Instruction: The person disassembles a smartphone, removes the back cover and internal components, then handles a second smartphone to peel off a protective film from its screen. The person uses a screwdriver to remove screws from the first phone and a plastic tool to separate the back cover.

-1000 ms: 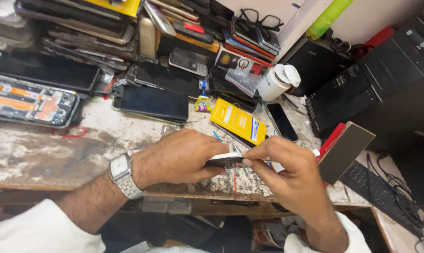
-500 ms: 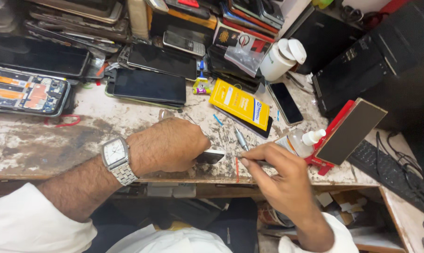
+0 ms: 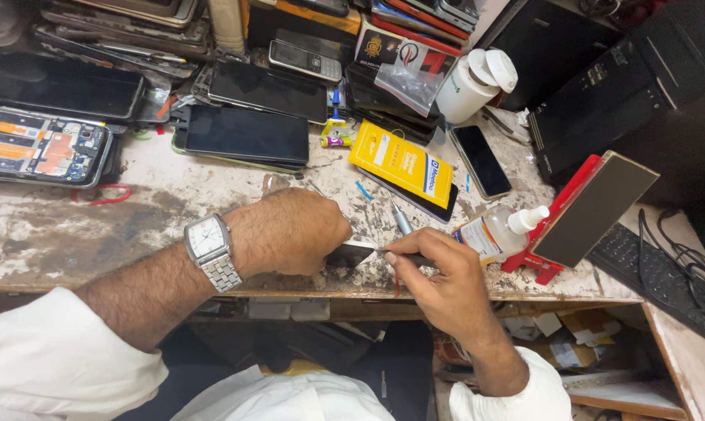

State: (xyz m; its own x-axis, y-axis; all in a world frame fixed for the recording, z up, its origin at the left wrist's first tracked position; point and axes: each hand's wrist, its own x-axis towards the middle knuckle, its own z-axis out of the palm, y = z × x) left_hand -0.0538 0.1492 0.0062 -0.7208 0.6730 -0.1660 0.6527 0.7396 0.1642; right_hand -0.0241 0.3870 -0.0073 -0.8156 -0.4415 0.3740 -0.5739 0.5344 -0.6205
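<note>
From my feed, the hands have dropped from mid-air to the near edge of the tabletop (image 3: 72, 234), so the work is now braced rather than held free. My left hand (image 3: 290, 232) closes its fingers on a small dark phone part (image 3: 351, 254), pinning it at the edge, while my right hand (image 3: 438, 277) pinches a thin dark tool (image 3: 411, 258) whose tip meets the part. Behind them lies a yellow rectangular package (image 3: 403, 162) on a dark phone. To its right lie a clear squeeze bottle (image 3: 499, 231) with an orange-and-white label and a white jar (image 3: 473, 84); a red stand (image 3: 559, 226) leans nearby.
</note>
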